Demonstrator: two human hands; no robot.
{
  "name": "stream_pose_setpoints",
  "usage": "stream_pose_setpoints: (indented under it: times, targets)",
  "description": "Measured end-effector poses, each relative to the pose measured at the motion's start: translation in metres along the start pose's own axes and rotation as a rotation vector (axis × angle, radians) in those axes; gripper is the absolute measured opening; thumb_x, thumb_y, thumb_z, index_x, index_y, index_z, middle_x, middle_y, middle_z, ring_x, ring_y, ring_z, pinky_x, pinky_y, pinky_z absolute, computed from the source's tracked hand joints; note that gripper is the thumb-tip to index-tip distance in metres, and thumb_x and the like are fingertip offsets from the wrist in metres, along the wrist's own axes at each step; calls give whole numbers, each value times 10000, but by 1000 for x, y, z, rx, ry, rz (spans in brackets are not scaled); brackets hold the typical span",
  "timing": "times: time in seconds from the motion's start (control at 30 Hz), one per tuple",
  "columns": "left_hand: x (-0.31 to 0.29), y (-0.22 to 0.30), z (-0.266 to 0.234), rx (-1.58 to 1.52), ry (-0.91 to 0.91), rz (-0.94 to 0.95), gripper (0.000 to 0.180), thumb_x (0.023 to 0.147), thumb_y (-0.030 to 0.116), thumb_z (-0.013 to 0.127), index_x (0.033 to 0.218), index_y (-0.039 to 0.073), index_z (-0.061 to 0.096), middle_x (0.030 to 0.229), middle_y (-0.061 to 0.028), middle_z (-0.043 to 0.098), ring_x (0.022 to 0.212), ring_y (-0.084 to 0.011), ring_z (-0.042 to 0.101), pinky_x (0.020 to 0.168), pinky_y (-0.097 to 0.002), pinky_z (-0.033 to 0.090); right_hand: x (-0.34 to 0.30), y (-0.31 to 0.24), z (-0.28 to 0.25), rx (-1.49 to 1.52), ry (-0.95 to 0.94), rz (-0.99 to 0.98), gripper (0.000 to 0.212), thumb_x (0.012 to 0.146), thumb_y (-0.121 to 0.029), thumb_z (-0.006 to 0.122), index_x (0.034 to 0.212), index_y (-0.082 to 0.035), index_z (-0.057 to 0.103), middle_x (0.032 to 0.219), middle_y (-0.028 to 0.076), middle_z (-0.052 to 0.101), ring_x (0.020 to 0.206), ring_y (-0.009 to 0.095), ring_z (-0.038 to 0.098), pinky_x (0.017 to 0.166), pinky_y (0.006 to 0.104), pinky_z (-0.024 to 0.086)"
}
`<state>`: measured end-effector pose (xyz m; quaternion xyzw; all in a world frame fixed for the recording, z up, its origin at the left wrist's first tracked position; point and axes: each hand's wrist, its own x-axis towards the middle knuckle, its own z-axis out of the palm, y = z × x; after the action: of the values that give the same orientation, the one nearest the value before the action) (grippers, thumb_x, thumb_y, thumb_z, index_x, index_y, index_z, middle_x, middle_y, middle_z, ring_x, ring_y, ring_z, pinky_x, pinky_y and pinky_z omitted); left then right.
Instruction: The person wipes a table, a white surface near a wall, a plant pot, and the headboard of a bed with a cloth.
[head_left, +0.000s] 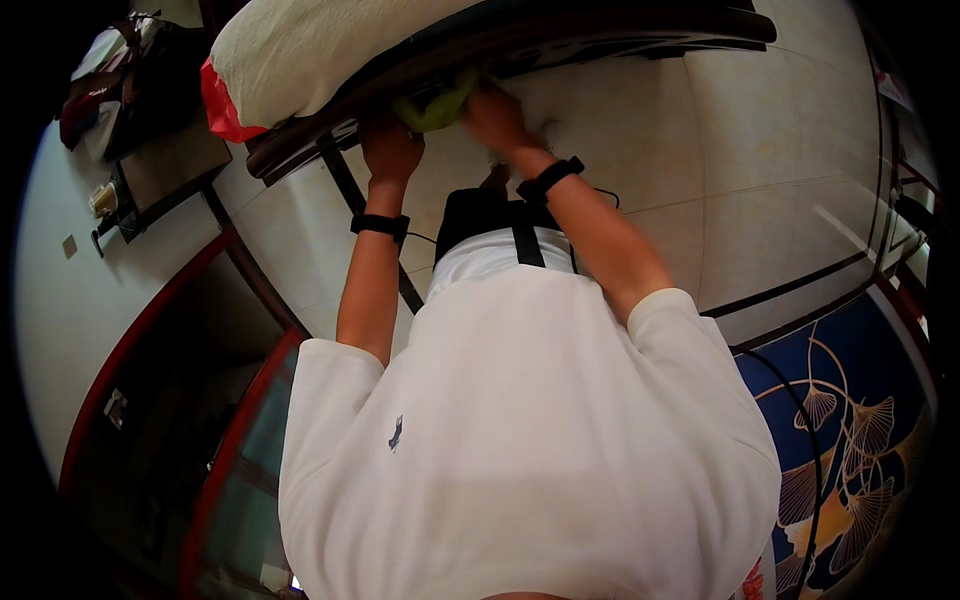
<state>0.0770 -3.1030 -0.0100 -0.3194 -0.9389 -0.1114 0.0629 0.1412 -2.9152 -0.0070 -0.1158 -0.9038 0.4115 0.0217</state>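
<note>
A crumpled green cloth [440,106] hangs just below a dark wooden rail [400,72]. My right hand [496,120] is closed on the cloth's right side, its fingers partly hidden and slightly blurred. On the cloth's left side, my left hand [390,150] is up against the rail's underside. Its fingers curl away into shadow, and what they grip cannot be made out. Black bands circle both my wrists. Over the rail lies a cream-coloured fabric [310,60], with a red piece [222,105] showing at its left edge.
Pale floor tiles [640,140] lie below the rail. A cabinet with red edges [245,430] stands at left, and a pile of clothes [110,90] sits beyond it. At lower right is a blue panel with a gold leaf pattern [850,430], crossed by a black cable [815,460].
</note>
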Motion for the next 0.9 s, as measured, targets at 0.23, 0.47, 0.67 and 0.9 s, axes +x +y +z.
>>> stream_pose_setpoints:
  times: [0.23,0.47,0.67,0.9]
  targets:
    - [18,15,28,-153,-21,23,664,732,161,667,1320,-48,439,1249,-294,493,1188,-463,430,1043,-621,260,4,-6,6,-221,-88,140,290,799,-212,627,1028,-34,630,960,190,661,872,375,637,712,496,520]
    - [0,33,3,-132,-87,42,786,754,122,601,1404,-137,241,1404,-382,282,1310,-512,276,1092,-555,246,-20,13,-14,-413,-134,110,416,783,-261,646,1142,-54,606,928,165,671,859,364,646,765,476,513]
    - [2,54,-22,-723,-340,9,541,819,90,580,1343,32,457,1329,-253,488,1230,-438,444,1021,-471,384,-46,5,-46,-169,33,164,461,843,-308,604,1209,-31,559,1132,224,612,948,385,619,816,458,506]
    - [29,61,1,-870,-373,-149,465,837,241,625,1260,73,529,1262,-240,566,1126,-414,555,921,-441,477,-5,36,-27,-276,186,-145,382,817,-251,628,1152,-70,603,1106,194,626,931,362,622,808,440,508]
